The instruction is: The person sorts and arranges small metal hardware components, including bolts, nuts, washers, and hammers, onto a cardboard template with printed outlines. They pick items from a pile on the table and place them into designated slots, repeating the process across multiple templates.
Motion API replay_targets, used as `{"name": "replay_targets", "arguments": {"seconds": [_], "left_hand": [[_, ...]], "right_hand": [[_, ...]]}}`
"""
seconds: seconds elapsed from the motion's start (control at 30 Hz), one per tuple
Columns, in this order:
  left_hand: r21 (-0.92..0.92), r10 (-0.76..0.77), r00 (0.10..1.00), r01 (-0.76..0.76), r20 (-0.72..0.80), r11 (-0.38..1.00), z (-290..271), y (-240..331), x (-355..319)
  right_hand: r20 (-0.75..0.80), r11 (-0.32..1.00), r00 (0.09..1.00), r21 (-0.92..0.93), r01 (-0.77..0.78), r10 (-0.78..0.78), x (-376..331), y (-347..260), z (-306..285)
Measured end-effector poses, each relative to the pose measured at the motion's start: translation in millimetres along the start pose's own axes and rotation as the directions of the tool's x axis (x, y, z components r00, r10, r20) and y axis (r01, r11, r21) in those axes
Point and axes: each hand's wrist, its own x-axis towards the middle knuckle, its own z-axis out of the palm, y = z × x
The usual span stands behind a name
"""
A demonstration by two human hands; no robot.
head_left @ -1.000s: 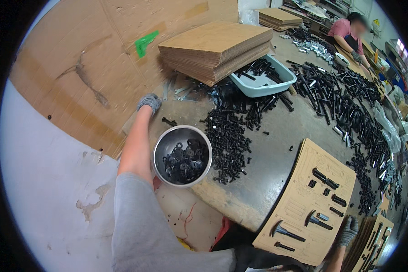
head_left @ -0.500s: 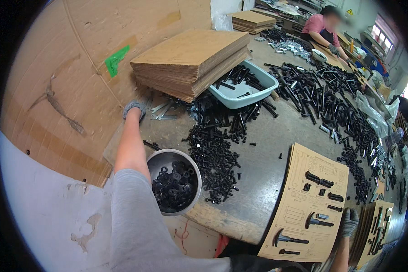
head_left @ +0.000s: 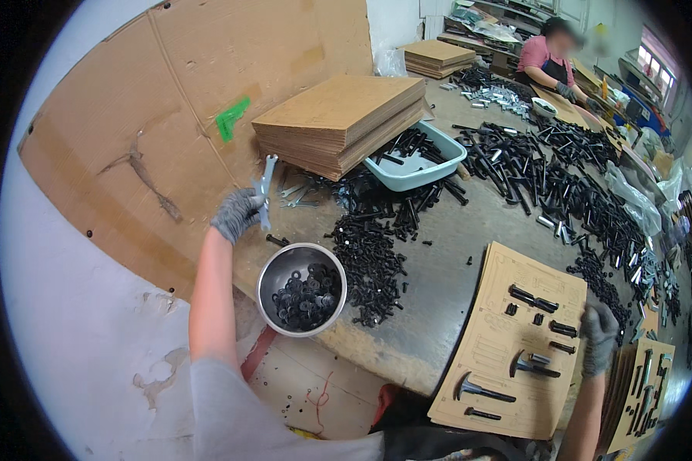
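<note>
The left hand [head_left: 237, 215], in a grey glove, is closed around a small silver wrench [head_left: 266, 190], holding it upright just above the table's far-left edge, in front of the leaning cardboard sheet [head_left: 169, 100]. A few more wrenches [head_left: 300, 196] lie flat just beside it, at the foot of a stack of brown boards [head_left: 342, 119].

Near the left forearm a round steel bowl [head_left: 281, 273] sits at the table's front edge, part filled with black washers [head_left: 307, 296]. A heap of black screws [head_left: 369, 257] spreads right beside the bowl and runs back toward a pale blue tray [head_left: 427, 165] holding a few black parts.

The right hand [head_left: 598, 336], also gloved in grey, rests with fingers curled over the right edge of a cardboard card [head_left: 492, 349] with cut-out shapes; whether it grips the card I cannot tell. The card carries about nine black tools and parts, a hammer shape among them. A second, similar card [head_left: 644, 396] lies to its right.

One green tape mark [head_left: 232, 119] sits on the cardboard sheet. The table [head_left: 446, 253] is long, grey and worn, strewn with black bolts [head_left: 561, 184] far down its length. A second stack of boards [head_left: 437, 58] stands further back, and a person in a pink top [head_left: 542, 58] works at the far end.
</note>
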Motion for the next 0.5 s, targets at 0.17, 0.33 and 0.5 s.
{"name": "replay_targets", "arguments": {"seconds": [0.17,0.33,0.5], "left_hand": [[0.12,0.112,0.962,-0.145,0.249,0.982,140,42,-134],[0.02,0.188,0.926,-0.205,0.327,0.978,264,0,-203],[-0.25,0.101,0.919,-0.003,0.38,0.968,332,-26,-224]], "right_hand": [[0.529,0.975,0.849,0.196,-0.107,-0.014,-1,-85,107],[0.475,0.913,0.846,0.406,0.034,-0.243,-20,-105,169],[0.414,0.855,0.906,0.497,-0.146,-0.086,-27,-88,136]]}}
